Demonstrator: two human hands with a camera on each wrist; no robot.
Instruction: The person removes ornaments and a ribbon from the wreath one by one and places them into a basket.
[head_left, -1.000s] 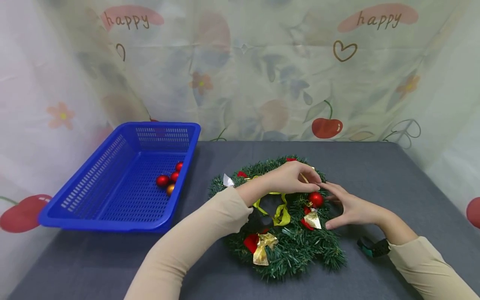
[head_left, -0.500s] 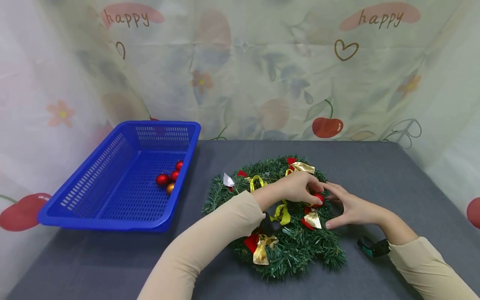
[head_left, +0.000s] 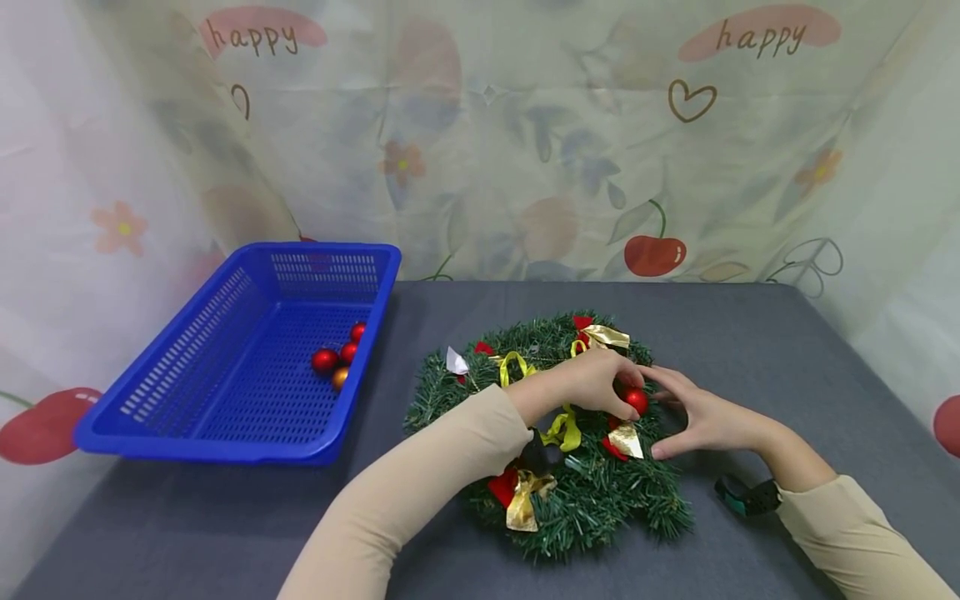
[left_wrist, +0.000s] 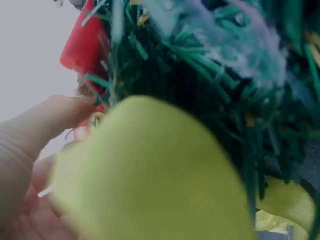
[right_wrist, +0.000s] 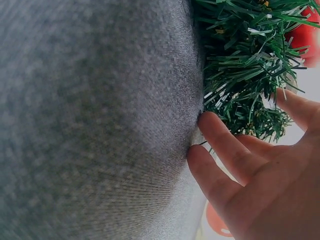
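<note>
A green tinsel wreath (head_left: 592, 500) with yellow ribbon (head_left: 564, 429) and red-and-gold bows (head_left: 626, 439) lies on the dark table. My left hand (head_left: 592, 382) reaches over it, thumb and fingers curled about a shiny red ball ornament (head_left: 636, 401) on its right side. In the left wrist view the thumb (left_wrist: 60, 117) is beside the ornament's gold cap (left_wrist: 96, 120), while blurred yellow ribbon (left_wrist: 150, 175) covers much of the wreath. My right hand (head_left: 708, 417) rests at the wreath's right edge with spread fingers. In the right wrist view, two fingertips touch the table cloth (right_wrist: 110, 120).
A blue basket (head_left: 225, 446) stands to the left, with red balls (head_left: 326, 361) and a gold ball (head_left: 341, 377) along its right side. A printed curtain (head_left: 487, 167) hangs behind the table. A dark band (head_left: 750, 496) is on my right wrist.
My left hand has moved right and down, bringing its thumb and fingers to the red ball ornament. Its gold bow at the back has come into view. The right hand stays in place.
</note>
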